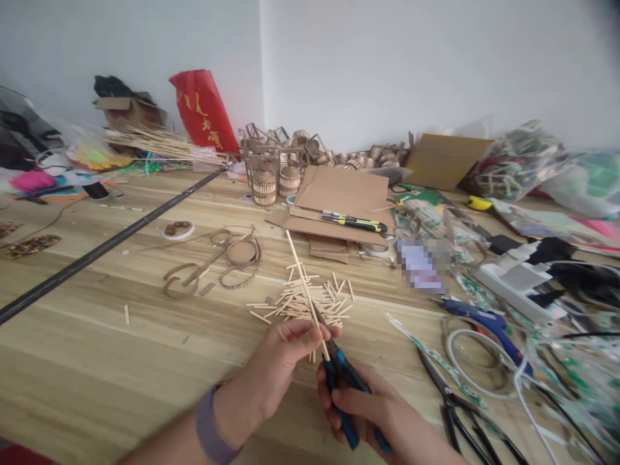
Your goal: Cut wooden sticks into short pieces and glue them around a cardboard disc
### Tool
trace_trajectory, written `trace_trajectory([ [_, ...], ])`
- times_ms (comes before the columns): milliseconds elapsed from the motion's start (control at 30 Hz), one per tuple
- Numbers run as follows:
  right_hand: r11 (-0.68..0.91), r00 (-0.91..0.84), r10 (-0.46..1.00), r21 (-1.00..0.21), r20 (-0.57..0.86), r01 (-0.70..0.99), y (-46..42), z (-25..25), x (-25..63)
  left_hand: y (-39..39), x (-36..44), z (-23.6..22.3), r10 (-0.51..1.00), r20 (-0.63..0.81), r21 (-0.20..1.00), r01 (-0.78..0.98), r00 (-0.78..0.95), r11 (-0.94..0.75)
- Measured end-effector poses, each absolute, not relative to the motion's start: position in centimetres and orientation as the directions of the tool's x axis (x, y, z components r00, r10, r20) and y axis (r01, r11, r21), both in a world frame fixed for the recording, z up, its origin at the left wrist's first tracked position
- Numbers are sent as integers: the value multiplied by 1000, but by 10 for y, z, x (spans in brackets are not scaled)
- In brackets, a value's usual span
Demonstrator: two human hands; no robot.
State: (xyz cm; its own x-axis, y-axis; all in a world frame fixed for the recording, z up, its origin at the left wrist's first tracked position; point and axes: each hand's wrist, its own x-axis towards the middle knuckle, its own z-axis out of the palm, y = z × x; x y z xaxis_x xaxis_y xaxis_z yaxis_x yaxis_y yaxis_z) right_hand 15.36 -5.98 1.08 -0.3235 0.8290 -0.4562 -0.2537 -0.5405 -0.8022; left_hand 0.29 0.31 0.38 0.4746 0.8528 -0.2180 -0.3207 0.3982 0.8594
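Note:
Between the thumb and fingers of my left hand (285, 349) is a long thin wooden stick (300, 268), slanting up and away to the left. My right hand (363, 403) is wrapped round the blue and black handles of pliers (346, 371). The jaws of the pliers point up, close beside the stick near my left fingertips; whether they touch it I cannot tell. Just beyond both hands lies a loose pile of short cut sticks (303, 297) on the wooden table (145, 361).
Cardboard sheets (343, 194) carry utility knives (353, 223). Small woven barrels (265, 187) stand behind. On the right lie scissors (455, 400), a blue glue gun (489, 323) and a white power strip (518, 284). A dark rod (121, 232) crosses the left side. Cardboard rings (242, 252) lie mid-table.

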Motion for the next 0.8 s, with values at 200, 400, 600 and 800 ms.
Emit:
trace_trajectory([
  [200, -325, -131, 932, -940, -337, 104, -53, 22, 177, 11, -5, 18, 875, -215, 921, -209, 433, 330],
  [400, -290, -150, 929, -917, -339, 275, -52, 34, 196, 20, -9, 21, 774, -267, 942, -15, 574, 336],
  [600, -224, -210, 920, -883, -331, 411, -49, 34, 204, 24, -12, 11, 732, -293, 933, 16, 615, 360],
  [800, -207, -163, 934, -853, -318, 479, -46, 32, 209, 24, -15, 9, 745, -293, 930, 0, 600, 366],
])
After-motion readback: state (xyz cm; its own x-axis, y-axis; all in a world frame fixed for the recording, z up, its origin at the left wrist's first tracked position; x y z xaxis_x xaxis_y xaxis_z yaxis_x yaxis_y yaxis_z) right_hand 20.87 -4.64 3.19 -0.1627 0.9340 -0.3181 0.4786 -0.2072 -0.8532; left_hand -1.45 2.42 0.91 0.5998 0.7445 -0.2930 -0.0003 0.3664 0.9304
